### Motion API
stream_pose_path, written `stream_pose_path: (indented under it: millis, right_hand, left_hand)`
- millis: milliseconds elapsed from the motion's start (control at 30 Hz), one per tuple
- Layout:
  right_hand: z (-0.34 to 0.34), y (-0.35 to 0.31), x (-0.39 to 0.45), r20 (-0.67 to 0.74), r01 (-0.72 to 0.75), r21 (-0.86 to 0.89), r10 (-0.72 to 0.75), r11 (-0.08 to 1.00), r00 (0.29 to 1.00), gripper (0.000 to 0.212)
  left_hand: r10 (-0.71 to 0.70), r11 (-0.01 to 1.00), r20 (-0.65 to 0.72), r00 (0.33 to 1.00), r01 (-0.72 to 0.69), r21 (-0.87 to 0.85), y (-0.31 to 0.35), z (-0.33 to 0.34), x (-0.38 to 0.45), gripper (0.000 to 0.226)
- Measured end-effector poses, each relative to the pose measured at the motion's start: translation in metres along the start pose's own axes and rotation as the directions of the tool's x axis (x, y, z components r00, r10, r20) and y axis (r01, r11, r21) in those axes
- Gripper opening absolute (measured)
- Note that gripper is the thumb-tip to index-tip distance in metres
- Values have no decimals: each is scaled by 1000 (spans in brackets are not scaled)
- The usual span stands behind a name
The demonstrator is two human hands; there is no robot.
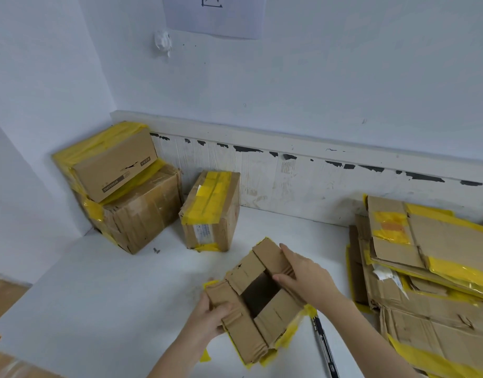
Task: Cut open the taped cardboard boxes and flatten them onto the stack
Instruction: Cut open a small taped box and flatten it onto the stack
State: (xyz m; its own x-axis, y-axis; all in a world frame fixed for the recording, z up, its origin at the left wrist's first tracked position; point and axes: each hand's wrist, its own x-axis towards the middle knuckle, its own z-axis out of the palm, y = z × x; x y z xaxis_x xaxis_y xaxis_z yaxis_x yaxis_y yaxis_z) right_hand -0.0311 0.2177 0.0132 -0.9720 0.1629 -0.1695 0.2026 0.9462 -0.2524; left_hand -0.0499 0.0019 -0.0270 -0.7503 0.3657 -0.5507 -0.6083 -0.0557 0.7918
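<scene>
The open box (258,301) sits near the desk's (98,282) front edge, held between both hands (207,315). Behind it stands a taped box (211,211). Behind and left of it, in the corner, two boxes (125,186) are stacked. To its right lies the flat stack (425,282); a knife (323,347) lies between.

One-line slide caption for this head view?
Both hands pull open a cut box beside the flattened stack.
</scene>
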Motion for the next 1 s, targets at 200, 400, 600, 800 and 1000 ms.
stream_pose_path:
  millis: [200, 400, 600, 800, 1000]
  right_hand:
    - [18, 9, -10, -352, 239, -432, -407, 870, 843, 42]
    - [32, 19, -24, -283, 367, -367, -478, 855, 831, 24]
    - [30, 42, -65, -378, 382, -181, -423, 906, 824, 15]
    - [68, 52, -87, -552, 311, 321, -91, 894, 829, 36]
    - [69, 30, -89, -605, 307, 621, 192, 721, 773, 29]
  left_hand:
    - [441, 272, 344, 829, -488, 829, 11, 7, 7, 82]
    - [406, -105, 205, 890, -177, 979, 29, 56, 22, 83]
    - [553, -243, 181, 813, -50, 969, 15, 61, 35, 49]
    - [617, 609, -101, 781, -392, 690, 10, 41, 48, 29]
    - [465, 875, -277, 841, -387, 292, 30, 35, 32, 24]
